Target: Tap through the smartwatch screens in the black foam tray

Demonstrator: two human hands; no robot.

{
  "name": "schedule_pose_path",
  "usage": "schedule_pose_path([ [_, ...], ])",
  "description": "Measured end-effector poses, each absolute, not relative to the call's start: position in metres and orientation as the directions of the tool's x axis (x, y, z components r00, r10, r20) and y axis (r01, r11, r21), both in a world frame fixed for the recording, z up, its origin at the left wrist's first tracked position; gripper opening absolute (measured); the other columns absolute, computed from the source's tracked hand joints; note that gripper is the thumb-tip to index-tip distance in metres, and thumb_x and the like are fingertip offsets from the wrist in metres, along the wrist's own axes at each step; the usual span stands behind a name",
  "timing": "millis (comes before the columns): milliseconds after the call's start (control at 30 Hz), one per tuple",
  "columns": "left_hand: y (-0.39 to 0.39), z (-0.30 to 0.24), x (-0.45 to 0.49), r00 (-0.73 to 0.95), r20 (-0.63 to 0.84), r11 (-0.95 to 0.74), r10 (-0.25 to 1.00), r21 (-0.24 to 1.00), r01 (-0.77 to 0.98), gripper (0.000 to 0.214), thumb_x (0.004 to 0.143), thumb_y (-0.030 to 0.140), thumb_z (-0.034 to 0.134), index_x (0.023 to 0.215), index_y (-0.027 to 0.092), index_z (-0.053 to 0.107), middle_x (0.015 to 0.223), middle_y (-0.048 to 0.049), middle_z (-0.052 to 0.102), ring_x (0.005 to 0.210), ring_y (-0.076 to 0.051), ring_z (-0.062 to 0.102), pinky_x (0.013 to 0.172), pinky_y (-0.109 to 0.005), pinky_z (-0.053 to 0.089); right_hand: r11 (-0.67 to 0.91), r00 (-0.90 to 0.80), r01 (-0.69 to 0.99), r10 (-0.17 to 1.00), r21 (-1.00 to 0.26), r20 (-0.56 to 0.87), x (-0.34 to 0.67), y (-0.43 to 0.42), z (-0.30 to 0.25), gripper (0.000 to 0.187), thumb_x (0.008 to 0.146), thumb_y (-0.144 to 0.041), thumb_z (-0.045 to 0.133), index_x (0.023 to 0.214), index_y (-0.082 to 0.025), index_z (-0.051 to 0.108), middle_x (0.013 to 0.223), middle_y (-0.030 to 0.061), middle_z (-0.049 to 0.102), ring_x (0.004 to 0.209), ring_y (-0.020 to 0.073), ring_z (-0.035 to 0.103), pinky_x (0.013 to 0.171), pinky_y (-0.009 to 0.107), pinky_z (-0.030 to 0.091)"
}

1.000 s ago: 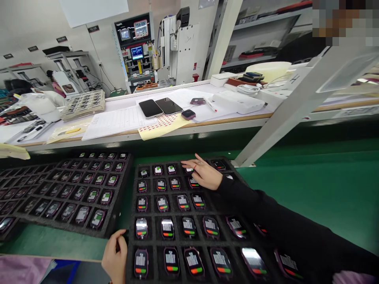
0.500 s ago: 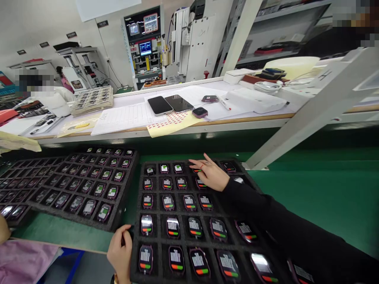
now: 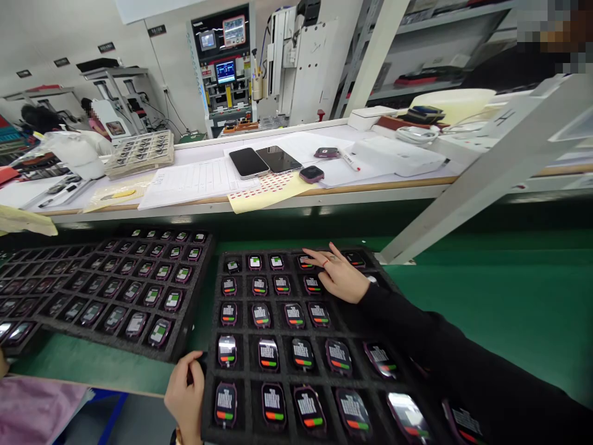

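Note:
A black foam tray [image 3: 248,334] holds rows of smartwatches, each in its own pocket. Most lit screens show white text over a red and green bar; a smartwatch [image 3: 254,262] in the back row shows white and green. My right hand [image 3: 340,272] reaches over the back rows with fingers spread, its fingertips over or touching a smartwatch [image 3: 305,262]; contact is unclear. The right sleeve covers several pockets. My left hand [image 3: 185,389] is closed beside the tray's left edge, fingers curled; whether it grips anything is hidden.
Another foam tray of smartwatches [image 3: 177,334] lies left on the green bench [image 3: 486,315]. Behind, a raised shelf carries two phones [image 3: 249,162], two loose watches, papers and a marker. A slanted white post [image 3: 445,191] stands at right. A person's pink sleeve [image 3: 41,408] shows lower left.
My right hand has shifted slightly right, uncovering more of the back-row smartwatch by its fingertips. My left hand stays by the tray's edge. The whole view has drifted a little.

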State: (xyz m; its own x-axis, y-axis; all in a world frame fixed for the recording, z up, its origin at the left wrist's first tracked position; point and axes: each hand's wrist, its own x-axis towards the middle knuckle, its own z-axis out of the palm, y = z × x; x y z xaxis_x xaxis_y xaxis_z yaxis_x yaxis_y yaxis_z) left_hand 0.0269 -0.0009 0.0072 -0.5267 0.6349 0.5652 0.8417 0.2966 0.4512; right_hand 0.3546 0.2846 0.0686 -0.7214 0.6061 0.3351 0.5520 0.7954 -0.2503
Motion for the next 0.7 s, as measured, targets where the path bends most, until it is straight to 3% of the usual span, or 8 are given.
schedule_pose_path([
  [300,-0.002,0.008,0.026,-0.454,0.62,0.262,0.64,0.38,0.887,0.027,0.093,0.023,0.047,0.083,0.022,0.072,0.074,0.0006,0.074,0.06,-0.013,0.067,0.051,-0.02,0.045,0.795,-0.727,0.553,0.606,-0.249,0.323,0.349,0.284,0.069,0.072,0.079,-0.007,0.037,0.149,-0.016,0.027,0.118,0.0062,0.069,0.121,0.0321,0.051,0.113,0.069,0.022],
  [700,-0.001,0.006,0.027,-0.483,0.615,0.276,0.623,0.406,0.871,0.026,0.092,0.022,0.047,0.085,0.023,0.071,0.076,0.0006,0.074,0.064,-0.014,0.068,0.053,-0.022,0.045,0.801,-0.732,0.511,0.596,-0.313,0.33,0.326,0.285,0.078,0.071,0.076,-0.007,0.038,0.146,-0.016,0.032,0.125,0.0061,0.065,0.123,0.0294,0.049,0.116,0.067,0.018],
])
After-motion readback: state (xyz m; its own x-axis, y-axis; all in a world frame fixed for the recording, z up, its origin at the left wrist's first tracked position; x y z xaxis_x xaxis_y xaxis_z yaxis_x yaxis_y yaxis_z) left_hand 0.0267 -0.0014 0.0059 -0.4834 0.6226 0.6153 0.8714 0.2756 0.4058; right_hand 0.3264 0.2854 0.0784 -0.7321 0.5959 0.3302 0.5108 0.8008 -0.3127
